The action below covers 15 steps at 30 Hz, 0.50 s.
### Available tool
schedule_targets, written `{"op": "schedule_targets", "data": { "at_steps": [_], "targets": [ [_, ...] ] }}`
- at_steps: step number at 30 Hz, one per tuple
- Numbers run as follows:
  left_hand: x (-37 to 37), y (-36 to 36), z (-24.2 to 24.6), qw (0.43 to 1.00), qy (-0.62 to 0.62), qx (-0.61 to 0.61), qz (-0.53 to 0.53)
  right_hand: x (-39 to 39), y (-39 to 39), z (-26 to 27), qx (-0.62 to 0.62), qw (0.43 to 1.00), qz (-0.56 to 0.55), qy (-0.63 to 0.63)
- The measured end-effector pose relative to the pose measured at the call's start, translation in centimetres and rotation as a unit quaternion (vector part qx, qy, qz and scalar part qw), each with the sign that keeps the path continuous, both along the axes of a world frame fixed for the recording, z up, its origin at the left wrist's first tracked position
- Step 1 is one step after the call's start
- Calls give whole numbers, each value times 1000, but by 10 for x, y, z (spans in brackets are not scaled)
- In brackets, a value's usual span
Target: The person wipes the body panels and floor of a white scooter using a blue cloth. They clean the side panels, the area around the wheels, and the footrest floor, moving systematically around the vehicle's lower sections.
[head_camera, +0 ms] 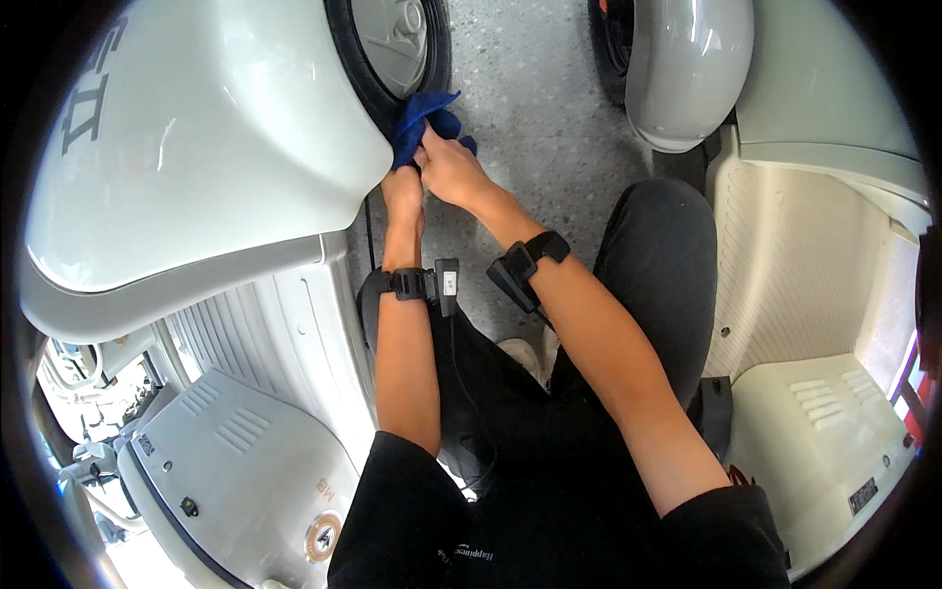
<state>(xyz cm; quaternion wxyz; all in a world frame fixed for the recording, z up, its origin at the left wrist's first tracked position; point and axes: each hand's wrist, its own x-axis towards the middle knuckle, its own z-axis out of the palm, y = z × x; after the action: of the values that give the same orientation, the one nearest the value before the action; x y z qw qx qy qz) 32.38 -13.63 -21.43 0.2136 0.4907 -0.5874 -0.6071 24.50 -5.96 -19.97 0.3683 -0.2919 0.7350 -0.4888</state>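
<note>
A blue cloth (pixel 428 125) is bunched against the black tire (pixel 368 96) of a pale scooter's wheel, beside the rear edge of its glossy front body panel (pixel 257 132). My right hand (pixel 450 168) grips the cloth from the right, with its fingers partly hidden in the folds. Just below the cloth, close to the panel's edge, is my left hand (pixel 403 193); its fingers are hidden by the panel and cloth, so its hold cannot be made out. Both wrists wear black straps with small black devices.
A second scooter stands at the right, with a grey front fender (pixel 688 73) and a cream footboard (pixel 780 272). The pale scooter's ribbed footboard (pixel 250 339) and seat base (pixel 257 456) are at the left. Speckled grey floor (pixel 522 96) runs between them.
</note>
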Motion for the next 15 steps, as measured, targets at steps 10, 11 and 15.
{"op": "schedule_targets", "data": {
  "at_steps": [10, 11, 15],
  "targets": [
    [-9, 16, 11, 995, -66, -78, -20, -12, 6, -12, 42, 999, -4, 15],
    [-4, 12, 22, 986, -77, -146, -25, -6, 2, -10, 16, 1000, -20, 6],
    [15, 6, 28, 956, -82, -280, -34, 0, -1, 13, -90, 992, -66, 52]
  ]
}}
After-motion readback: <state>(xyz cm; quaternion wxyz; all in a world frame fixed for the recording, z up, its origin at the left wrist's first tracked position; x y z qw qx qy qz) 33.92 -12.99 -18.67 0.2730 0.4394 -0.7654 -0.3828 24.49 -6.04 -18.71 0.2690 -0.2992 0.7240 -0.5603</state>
